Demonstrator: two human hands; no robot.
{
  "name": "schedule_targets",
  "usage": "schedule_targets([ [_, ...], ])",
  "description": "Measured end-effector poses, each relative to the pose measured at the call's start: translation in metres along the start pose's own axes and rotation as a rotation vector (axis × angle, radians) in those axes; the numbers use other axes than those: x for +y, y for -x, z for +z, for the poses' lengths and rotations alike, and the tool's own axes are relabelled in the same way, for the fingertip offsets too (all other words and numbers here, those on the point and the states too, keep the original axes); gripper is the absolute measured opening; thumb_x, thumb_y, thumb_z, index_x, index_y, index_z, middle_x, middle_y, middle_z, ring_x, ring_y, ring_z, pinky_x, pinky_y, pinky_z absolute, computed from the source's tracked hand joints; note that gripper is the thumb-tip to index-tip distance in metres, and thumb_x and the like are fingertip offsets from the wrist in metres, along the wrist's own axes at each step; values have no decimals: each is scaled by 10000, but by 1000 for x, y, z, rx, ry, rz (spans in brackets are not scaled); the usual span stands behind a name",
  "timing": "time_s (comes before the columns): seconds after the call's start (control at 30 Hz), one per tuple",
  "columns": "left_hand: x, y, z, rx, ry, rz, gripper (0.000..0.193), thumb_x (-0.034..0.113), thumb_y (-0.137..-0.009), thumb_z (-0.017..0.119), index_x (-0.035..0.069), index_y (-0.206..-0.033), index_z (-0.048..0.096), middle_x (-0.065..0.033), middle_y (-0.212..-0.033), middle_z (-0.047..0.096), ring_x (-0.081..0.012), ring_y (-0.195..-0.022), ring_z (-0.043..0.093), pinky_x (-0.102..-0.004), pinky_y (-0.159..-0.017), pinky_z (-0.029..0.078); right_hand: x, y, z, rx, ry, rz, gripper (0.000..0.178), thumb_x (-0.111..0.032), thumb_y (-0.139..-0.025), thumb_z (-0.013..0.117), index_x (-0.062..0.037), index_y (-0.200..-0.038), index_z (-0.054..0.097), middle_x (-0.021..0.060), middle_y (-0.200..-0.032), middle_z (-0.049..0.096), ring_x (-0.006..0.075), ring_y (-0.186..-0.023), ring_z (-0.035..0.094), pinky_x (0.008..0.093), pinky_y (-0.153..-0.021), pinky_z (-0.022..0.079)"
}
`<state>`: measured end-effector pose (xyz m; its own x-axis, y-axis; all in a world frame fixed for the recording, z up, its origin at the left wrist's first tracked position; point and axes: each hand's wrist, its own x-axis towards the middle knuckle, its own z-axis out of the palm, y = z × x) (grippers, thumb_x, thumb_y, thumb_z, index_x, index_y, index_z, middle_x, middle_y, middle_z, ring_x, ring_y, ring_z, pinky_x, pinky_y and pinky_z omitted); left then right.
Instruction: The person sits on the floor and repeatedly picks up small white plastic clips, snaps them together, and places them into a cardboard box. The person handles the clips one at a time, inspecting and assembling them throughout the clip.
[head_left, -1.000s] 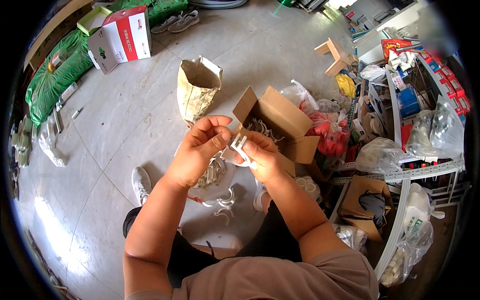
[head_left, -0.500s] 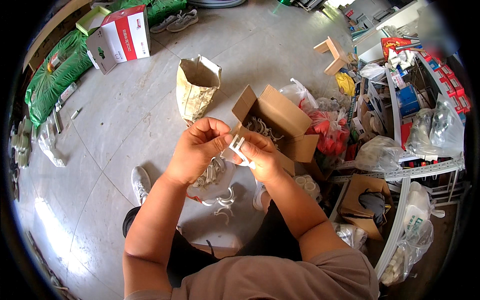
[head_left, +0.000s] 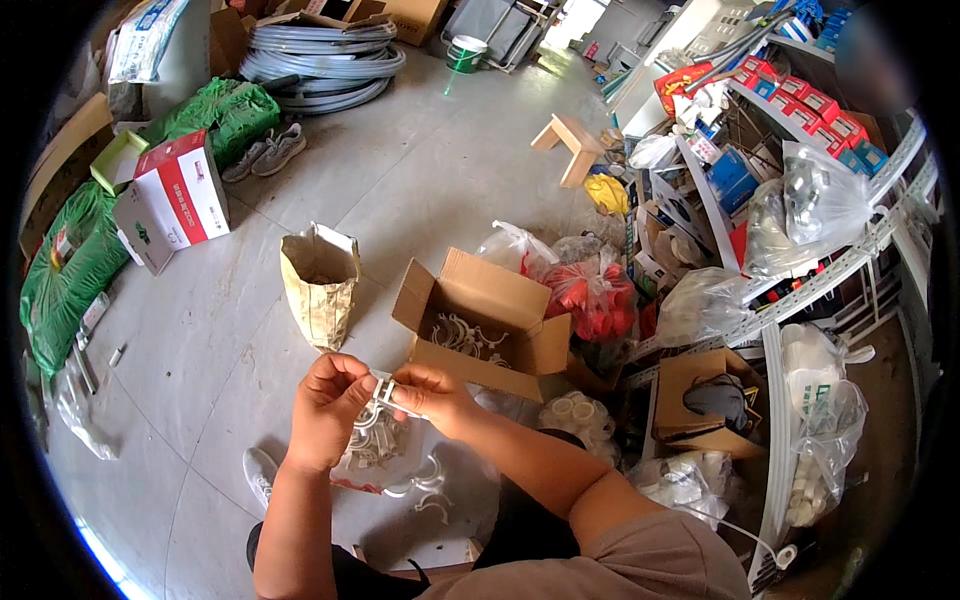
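A white plastic pipe clip (head_left: 386, 394) is gripped in my right hand (head_left: 436, 398), between thumb and fingers. My left hand (head_left: 330, 408) is closed in a pinch, with its thumb and fingertip against the clip's left end. Whatever small piece that pinch may hold is hidden. Under my hands sits a clear plastic bag (head_left: 372, 448) filled with similar whitish fittings. Several loose curved white clips (head_left: 430, 484) lie on the floor to its right. Just beyond my hands stands an open cardboard box (head_left: 478, 372) with more curved clips (head_left: 462, 334) inside.
An open tan paper sack (head_left: 318, 292) stands ahead to the left. Bags of red fittings (head_left: 590, 300) lie beyond the box. Cluttered metal shelving (head_left: 775, 420) runs along my right. A red-and-white carton (head_left: 180, 195) and green sacks (head_left: 70, 270) are at the far left; a wooden stool (head_left: 570, 145) stands farther off.
My view has tilted up and swung right, so more of the far floor shows. Both hands now appear lower and further left, still together at the clip.
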<state>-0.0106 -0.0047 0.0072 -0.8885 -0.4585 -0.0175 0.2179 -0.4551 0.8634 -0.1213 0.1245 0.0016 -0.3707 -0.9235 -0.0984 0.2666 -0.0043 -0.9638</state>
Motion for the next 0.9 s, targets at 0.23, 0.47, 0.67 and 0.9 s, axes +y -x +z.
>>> schedule_targets([
  [0.23,0,8,11,-35,-84,49,82,9,-820,548,39,-866,488,-3,-791,528,-76,-728,493,-204,-677,415,10,5,-6,-33,-409,138,171,-219,-838,545,-50,-852,563,5,-712,547,92,-627,520,211,-562,396],
  [0.47,-13,-2,-16,352,82,-16,60,100,-840,522,62,-875,491,11,-781,479,-88,-711,454,-230,-665,395,37,-25,-29,95,96,145,248,-240,-862,518,-36,-989,578,46,-891,619,117,-804,562,263,-720,446],
  [0.67,8,3,-32,470,348,-52,54,129,-842,506,121,-892,525,25,-768,491,-80,-666,455,-228,-611,401,110,-56,-172,284,1607,140,195,-290,-783,549,-144,-893,618,109,-878,611,305,-859,561,444,-740,440],
  [0.9,6,12,-46,520,346,-94,66,124,-839,500,130,-899,528,27,-769,497,-84,-659,464,-229,-594,408,142,-15,-239,435,1718,357,200,-210,-768,577,-83,-922,560,136,-933,558,325,-881,525,437,-739,411],
])
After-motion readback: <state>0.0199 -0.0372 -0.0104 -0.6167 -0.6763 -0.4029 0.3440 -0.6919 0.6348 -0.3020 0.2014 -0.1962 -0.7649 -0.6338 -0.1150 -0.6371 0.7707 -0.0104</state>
